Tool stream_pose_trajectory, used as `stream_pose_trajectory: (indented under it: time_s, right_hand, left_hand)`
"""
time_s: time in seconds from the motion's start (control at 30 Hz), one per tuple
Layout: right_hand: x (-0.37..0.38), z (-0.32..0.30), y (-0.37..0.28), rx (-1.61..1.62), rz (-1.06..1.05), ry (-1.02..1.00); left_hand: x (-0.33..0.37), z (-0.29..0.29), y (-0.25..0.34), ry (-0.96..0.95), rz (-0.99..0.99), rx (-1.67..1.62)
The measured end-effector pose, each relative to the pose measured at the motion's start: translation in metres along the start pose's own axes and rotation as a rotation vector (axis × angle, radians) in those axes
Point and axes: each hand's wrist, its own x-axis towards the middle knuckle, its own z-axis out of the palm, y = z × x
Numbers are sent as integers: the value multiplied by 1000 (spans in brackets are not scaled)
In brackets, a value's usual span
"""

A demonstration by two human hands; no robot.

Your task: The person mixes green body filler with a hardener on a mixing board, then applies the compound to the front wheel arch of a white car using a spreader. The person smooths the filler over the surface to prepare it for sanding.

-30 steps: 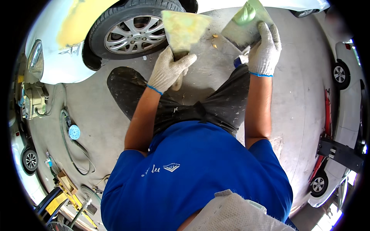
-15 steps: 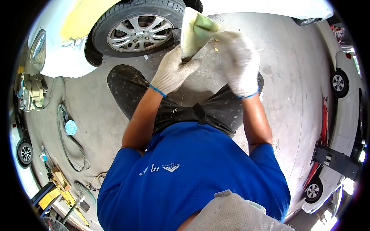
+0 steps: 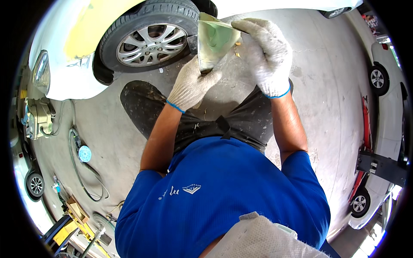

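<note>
My left hand, in a white knit glove with a blue cuff, grips the narrow lower end of a flat, wedge-shaped putty spreader. Pale green putty is smeared over its upward face, thickest toward the wide far end. My right hand, gloved the same way, is up beside the spreader's far right corner. Its fingers are bent and closed, the tips close to that corner. A thin dark edge shows under them, but what they hold is mostly hidden.
Ahead on the left, a white car fender with a yellow patch stands beside a wheel. A sander with a blue disc and its hose lie on the concrete floor at left. White cars stand along the right, near a red bar.
My right hand, blurred before, is sharper now and has risen a little beside the spreader. The spreader's face has turned more toward me, and the putty on it looks more spread out.
</note>
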Motion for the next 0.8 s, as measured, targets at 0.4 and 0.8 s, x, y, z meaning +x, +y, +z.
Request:
stream_pose_trajectory:
  time_s: [0.4,0.8]
  right_hand:
    - [-20,6,41,421,769,253]
    - [-22,29,40,1203,1007,304]
  left_hand:
    - [2,0,2,175,99,80]
    - [25,21,-42,413,214,720]
